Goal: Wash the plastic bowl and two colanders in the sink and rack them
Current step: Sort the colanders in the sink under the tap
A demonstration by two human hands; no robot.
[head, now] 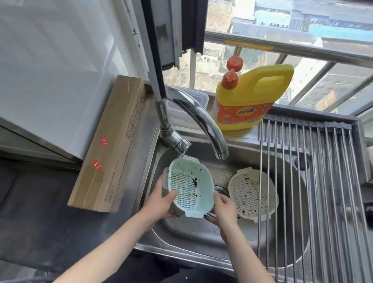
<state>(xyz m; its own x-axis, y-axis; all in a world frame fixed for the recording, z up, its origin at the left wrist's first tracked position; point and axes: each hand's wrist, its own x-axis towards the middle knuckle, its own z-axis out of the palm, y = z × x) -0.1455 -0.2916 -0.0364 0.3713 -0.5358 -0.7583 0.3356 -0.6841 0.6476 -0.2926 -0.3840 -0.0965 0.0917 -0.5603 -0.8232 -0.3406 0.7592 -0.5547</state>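
Observation:
A pale blue colander [189,183] with dark food bits on its slotted floor is tilted toward me over the steel sink [193,234]. My left hand [159,204] grips its near left side, thumb inside the rim. My right hand [223,211] holds its near right edge by the handle. Behind the blue colander something grey shows at its left side; what it is I cannot tell. A cream colander [253,196], also soiled, leans in the sink to the right, partly under the roll-up rack [315,209]. The tap [207,125] spout ends just above the blue colander.
A yellow detergent bottle [249,100] with an orange cap stands on the ledge behind the sink. A long cardboard box [110,144] lies on the counter at the left. A clear plastic tub [196,101] sits behind the tap. A window railing runs behind.

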